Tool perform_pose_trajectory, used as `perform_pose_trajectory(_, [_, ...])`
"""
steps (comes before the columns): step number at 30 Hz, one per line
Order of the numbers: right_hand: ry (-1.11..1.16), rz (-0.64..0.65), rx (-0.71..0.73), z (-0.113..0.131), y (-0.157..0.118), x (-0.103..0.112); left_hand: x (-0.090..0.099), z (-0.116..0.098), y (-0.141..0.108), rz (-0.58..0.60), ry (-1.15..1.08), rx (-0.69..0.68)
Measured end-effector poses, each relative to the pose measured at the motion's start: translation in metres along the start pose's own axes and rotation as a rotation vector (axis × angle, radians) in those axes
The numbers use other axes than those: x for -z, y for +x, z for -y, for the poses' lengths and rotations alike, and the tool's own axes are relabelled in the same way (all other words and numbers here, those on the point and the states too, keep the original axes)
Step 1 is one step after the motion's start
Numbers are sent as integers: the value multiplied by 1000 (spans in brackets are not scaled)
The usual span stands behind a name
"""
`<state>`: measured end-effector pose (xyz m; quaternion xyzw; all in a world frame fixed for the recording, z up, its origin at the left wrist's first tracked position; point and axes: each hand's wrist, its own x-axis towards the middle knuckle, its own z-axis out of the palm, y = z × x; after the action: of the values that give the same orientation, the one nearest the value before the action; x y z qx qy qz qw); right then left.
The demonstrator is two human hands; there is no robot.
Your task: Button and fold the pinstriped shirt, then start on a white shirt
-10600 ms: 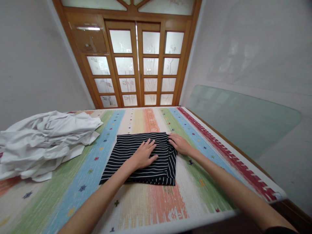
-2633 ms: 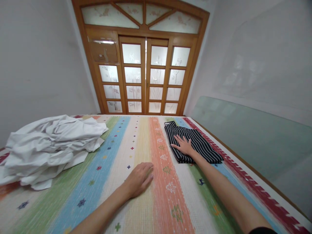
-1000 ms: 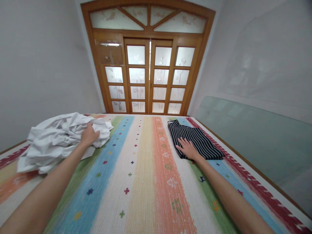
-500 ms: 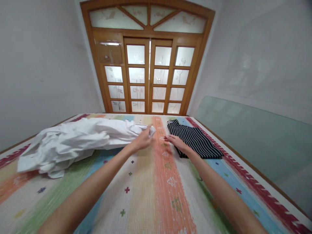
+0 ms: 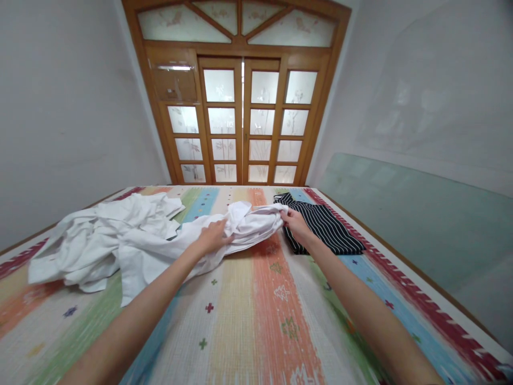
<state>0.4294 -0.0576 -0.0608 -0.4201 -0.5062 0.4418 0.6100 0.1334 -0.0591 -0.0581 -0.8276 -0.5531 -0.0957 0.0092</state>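
A white garment stretches rightward from a crumpled white heap on the left; whether they are one piece I cannot tell. My right hand pinches the garment's right end, beside a folded black-and-white striped garment. Near the middle of the white cloth, my left hand is closed on it, the fingers partly lost in the fabric. Both forearms reach in from the bottom of the view.
Under everything lies a striped, multicoloured bed cover. A pale green panel stands along the right side. Beyond the far edge are wooden doors with glass panes, between light walls.
White cloth has been drawn to the right, its end now beside the striped garment. My right hand has taken hold of that end. My left hand has moved left along the cloth.
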Motion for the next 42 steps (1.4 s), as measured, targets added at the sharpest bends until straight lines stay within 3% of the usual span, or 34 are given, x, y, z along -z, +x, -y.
perform_pose_trajectory(2, [121, -100, 14, 3, 7, 3, 0, 16, -8, 53, 38, 76])
perform_pose_trajectory(4, [196, -166, 35, 6, 14, 6, 1, 29, -15, 27, 53, 109])
perform_pose_trajectory(8, [292, -269, 50, 11, 28, 13, 12, 49, -18, -64, 63, 176])
perform_pose_trajectory(11, [281, -393, 53, 18, 36, 26, 34, 64, -18, -228, 8, 311])
perform_pose_trajectory(14, [-26, -590, 148, 28, 41, 44, 57, 75, -20, -423, -56, 533])
perform_pose_trajectory(17, [-532, -743, 300, 37, 44, 55, 68, 81, -22, -503, -53, 618])
perform_pose_trajectory(19, [-805, -710, 318, 41, 46, 56, 65, 84, -22, -463, -64, 562])
perform_pose_trajectory(22, [-1112, -537, 251, 37, 45, 49, 48, 86, -21, -270, -102, 383])
perform_pose_trajectory(24, [-1287, -397, 225, 29, 43, 41, 36, 86, -22, -177, -155, 248])
perform_pose_trajectory(27, [-1429, -98, 236, 9, 34, 27, 22, 77, -21, -140, -360, 69])
perform_pose_trajectory(30, [-1501, 213, 218, -15, 19, 9, 17, 63, -16, -113, -561, 87])
perform_pose_trajectory(32, [-1570, 319, 193, -29, 7, -4, 15, 53, -11, -102, -576, 159])
perform_pose_trajectory(37, [-1620, 224, 258, -51, -19, -23, -12, 30, -12, 11, -393, 37])
perform_pose_trajectory(42, [-1591, 25, 380, -63, -24, -22, -46, 20, -28, -230, -297, 52])
